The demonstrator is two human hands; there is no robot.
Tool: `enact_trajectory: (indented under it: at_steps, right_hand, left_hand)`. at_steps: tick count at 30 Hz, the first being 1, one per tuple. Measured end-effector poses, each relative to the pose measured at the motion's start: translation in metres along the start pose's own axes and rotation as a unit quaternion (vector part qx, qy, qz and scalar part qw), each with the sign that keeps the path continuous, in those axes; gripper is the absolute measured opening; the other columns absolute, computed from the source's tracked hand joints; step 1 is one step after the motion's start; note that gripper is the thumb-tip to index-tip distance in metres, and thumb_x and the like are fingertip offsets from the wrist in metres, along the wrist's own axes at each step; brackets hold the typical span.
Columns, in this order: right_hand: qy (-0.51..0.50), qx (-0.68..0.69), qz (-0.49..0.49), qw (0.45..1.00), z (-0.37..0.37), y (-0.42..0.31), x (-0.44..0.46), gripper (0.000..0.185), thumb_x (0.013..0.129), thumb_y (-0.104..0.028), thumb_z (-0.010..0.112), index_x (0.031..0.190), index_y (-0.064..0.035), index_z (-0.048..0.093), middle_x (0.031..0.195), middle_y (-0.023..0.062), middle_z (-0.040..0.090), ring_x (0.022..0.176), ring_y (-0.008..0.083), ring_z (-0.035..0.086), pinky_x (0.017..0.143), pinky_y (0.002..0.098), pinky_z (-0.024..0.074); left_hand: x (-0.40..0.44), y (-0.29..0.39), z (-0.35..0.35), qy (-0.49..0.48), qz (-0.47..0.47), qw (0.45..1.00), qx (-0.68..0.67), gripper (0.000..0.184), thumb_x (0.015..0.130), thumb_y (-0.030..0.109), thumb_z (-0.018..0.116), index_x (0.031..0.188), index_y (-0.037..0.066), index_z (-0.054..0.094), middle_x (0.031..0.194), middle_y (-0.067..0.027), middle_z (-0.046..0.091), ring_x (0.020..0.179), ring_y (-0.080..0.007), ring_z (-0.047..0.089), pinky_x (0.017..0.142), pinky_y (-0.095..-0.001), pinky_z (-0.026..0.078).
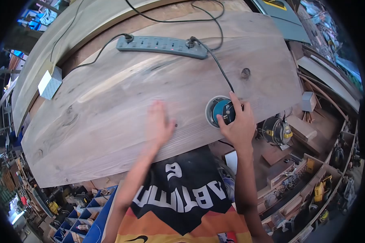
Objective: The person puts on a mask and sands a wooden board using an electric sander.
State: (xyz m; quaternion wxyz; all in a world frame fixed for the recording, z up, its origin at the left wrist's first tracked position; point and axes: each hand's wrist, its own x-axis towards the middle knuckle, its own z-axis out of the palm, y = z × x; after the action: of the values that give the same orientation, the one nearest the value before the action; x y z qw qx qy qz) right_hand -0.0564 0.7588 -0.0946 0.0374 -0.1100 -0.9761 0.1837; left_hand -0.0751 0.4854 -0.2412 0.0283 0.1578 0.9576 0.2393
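Observation:
A large wooden slab [121, 109] with visible grain and knots spreads before me. My left hand [159, 123] lies flat on its surface near the middle, slightly blurred, with nothing in it. To the right, my right hand [240, 121] is wrapped round a teal and black orbital sander [222, 111], which stands on the slab near its front edge. The sander's black cord runs up to a grey power strip [162, 44] lying on the slab further back. Part of the sander's body is hidden by my fingers.
A white block [50, 83] sits at the slab's left rear edge. Behind lies another long board [83, 30]. At right below are a black and yellow machine [276, 130] and wooden trays of tools [300, 190]. Blue compartment bins [83, 218] stand at lower left.

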Motion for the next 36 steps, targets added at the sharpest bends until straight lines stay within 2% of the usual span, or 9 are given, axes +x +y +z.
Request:
enact_trajectory:
  at_steps: [1,6,9,10,16,21,24,30,36]
  right_hand:
    - [0.011,0.006,0.006,1.000,-0.001,0.007,-0.001,0.075,0.075,-0.025,0.085,0.143,-0.0171,0.058,0.118,0.0151,0.058,0.109,0.0374,0.062,0.084,0.0502,0.0546]
    - [-0.003,0.009,0.002,1.000,0.000,0.020,0.002,0.077,0.074,-0.024,0.084,0.145,-0.0195,0.057,0.120,0.0126,0.058,0.110,0.0359,0.061,0.083,0.0483,0.0555]
    - [-0.021,0.002,-0.039,0.999,0.002,0.006,0.002,0.076,0.074,-0.023,0.084,0.145,-0.0178,0.056,0.120,0.0124,0.058,0.110,0.0355,0.061,0.084,0.0471,0.0554]
    - [-0.021,-0.002,-0.055,0.998,0.006,-0.001,0.002,0.076,0.075,-0.022,0.083,0.145,-0.0174,0.056,0.120,0.0126,0.058,0.110,0.0354,0.061,0.084,0.0470,0.0552]
    - [-0.035,-0.023,-0.117,0.992,0.033,-0.063,0.011,0.073,0.076,-0.021,0.082,0.144,-0.0150,0.055,0.121,0.0141,0.057,0.110,0.0354,0.061,0.085,0.0470,0.0550]
    - [-0.117,-0.027,-0.194,0.974,0.044,-0.145,0.029,0.073,0.076,-0.020,0.083,0.143,-0.0185,0.055,0.124,0.0161,0.055,0.111,0.0381,0.061,0.079,0.0487,0.0568]
    - [-0.191,-0.039,-0.260,0.946,0.059,-0.193,0.033,0.070,0.074,-0.020,0.084,0.139,-0.0202,0.057,0.125,0.0176,0.055,0.111,0.0397,0.061,0.076,0.0499,0.0582]
    - [-0.147,-0.016,-0.405,0.902,0.119,-0.283,0.003,0.054,0.073,-0.014,0.080,0.124,-0.0138,0.060,0.119,0.0187,0.058,0.103,0.0382,0.065,0.075,0.0479,0.0595]
    - [-0.171,-0.003,-0.432,0.886,0.163,-0.389,-0.028,0.038,0.074,-0.008,0.075,0.109,-0.0104,0.060,0.111,0.0198,0.059,0.098,0.0409,0.066,0.068,0.0466,0.0593]
  left_hand:
    - [-0.006,-0.023,-0.017,0.027,-0.012,0.998,0.063,0.078,0.098,0.033,0.065,0.156,-0.010,0.035,0.160,-0.0316,0.039,0.153,-0.0443,0.032,0.127,-0.0535,0.023]
    - [-0.065,-0.141,-0.066,0.122,-0.288,0.938,0.148,0.080,0.104,0.044,0.056,0.156,-0.013,0.034,0.162,-0.0357,0.033,0.154,-0.0478,0.029,0.128,-0.0514,0.021]
    - [-0.101,-0.168,-0.097,0.039,-0.469,0.853,0.226,0.086,0.105,0.051,0.049,0.158,-0.014,0.028,0.164,-0.0363,0.029,0.155,-0.0475,0.026,0.129,-0.0500,0.019]
    - [-0.109,-0.177,-0.106,0.041,-0.486,0.849,0.205,0.089,0.106,0.055,0.045,0.159,-0.014,0.026,0.164,-0.0370,0.027,0.156,-0.0474,0.023,0.129,-0.0501,0.018]
    - [-0.120,-0.197,-0.104,0.120,-0.423,0.882,0.169,0.076,0.105,0.041,0.053,0.157,-0.011,0.035,0.163,-0.0345,0.033,0.155,-0.0488,0.026,0.128,-0.0511,0.019]
    - [-0.117,-0.166,-0.096,0.138,-0.198,0.967,0.083,0.063,0.101,0.026,0.060,0.155,-0.003,0.046,0.160,-0.0284,0.043,0.151,-0.0496,0.033,0.126,-0.0546,0.024]
    - [-0.121,-0.176,-0.107,0.104,-0.140,0.983,0.054,0.061,0.100,0.025,0.060,0.154,0.000,0.047,0.159,-0.0261,0.045,0.150,-0.0488,0.036,0.125,-0.0565,0.026]
    - [-0.147,-0.262,-0.133,0.186,-0.212,0.951,0.124,0.058,0.099,0.025,0.061,0.152,0.005,0.052,0.156,-0.0197,0.051,0.147,-0.0485,0.041,0.121,-0.0600,0.031]
    - [-0.159,-0.285,-0.150,0.175,-0.127,0.970,0.113,0.049,0.098,0.021,0.062,0.145,0.009,0.061,0.149,-0.0152,0.060,0.141,-0.0474,0.048,0.119,-0.0577,0.037]
